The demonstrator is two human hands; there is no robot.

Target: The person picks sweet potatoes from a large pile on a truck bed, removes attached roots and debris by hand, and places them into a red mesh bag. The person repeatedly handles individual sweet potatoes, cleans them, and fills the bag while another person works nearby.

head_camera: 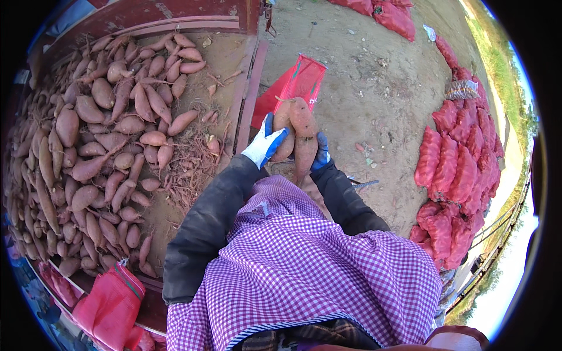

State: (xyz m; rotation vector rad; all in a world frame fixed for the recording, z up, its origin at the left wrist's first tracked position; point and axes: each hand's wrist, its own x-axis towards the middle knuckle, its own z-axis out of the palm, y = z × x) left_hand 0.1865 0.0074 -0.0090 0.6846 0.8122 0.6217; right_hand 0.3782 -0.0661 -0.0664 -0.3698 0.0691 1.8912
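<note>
My left hand (267, 141), in a white glove with blue coating, grips a cluster of large sweet potatoes (303, 119) from the left. On the opposite side, my right hand (322, 152) presses against the same cluster in a blue-coated glove; part of it is hidden behind them. The cluster is in front of my body, over the ground beside the truck bed. Just beyond it, a red mesh bag (303, 78) with green stripes hangs by the bed's edge. The cluster covers the bag's near part, so I cannot tell whether they touch.
Loose sweet potatoes (99, 145) are heaped on the truck bed (226, 46) at left, with broken roots (186, 173) near its metal edge (251, 101). Folded red mesh bags (109, 302) lie at lower left. Filled red bags (456, 166) are stacked at right; others (393, 17) lie at the far end.
</note>
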